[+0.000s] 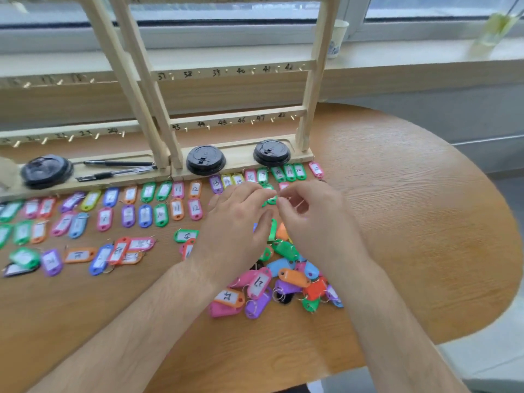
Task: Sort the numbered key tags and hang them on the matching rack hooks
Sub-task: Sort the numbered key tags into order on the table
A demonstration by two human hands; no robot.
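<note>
A green key tag (271, 197) sits between your two hands, just above the loose heap of tags (279, 282) and just below the row of sorted tags (256, 177) numbered in the teens. Your left hand (236, 222) has its fingers curled, thumb and forefinger closing toward the green tag from the left. Your right hand (310, 215) meets it from the right, fingertips pinched close together around what looks like the tag's thin wire ring; motion blur keeps you from telling whether either hand truly grips it. Both forearms reach in from the near edge of the wooden bench (411, 222). The heap lies under and just behind your wrists, a pink tag marked 17 (259, 283) on top. More sorted tags lie in rows to the left (113, 208). Beyond them stands the wooden rack (235, 120), its hooks empty, bars numbered 37 to 48 on the right section. Three black cup lids (205, 160) and two pens (119, 168) rest on its base.
</note>
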